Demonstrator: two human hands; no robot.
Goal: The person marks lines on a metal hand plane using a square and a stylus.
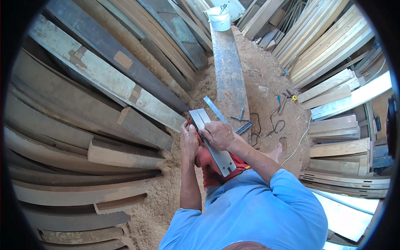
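An electric hand planer lies upside down over my lap, its flat silver sole (222, 157) facing up and its red body (204, 157) showing along the left side. My left hand (190, 141) is closed around the body near the far end. Curled over the sole close to its middle, my right hand (218, 134) presses its fingers at the left edge; their tips are partly hidden. Just beyond the planer, a metal square (216, 110) and a T-shaped tool (240, 115) rest on a long worn plank (229, 66).
A white bucket (219, 18) stands at the plank's far end. Sawdust covers the floor (266, 62), where a dark cord (275, 121) and a yellow tape measure (294, 98) lie to the right. Stacked boards (54, 108) line the left; more timber (333, 46) leans at right.
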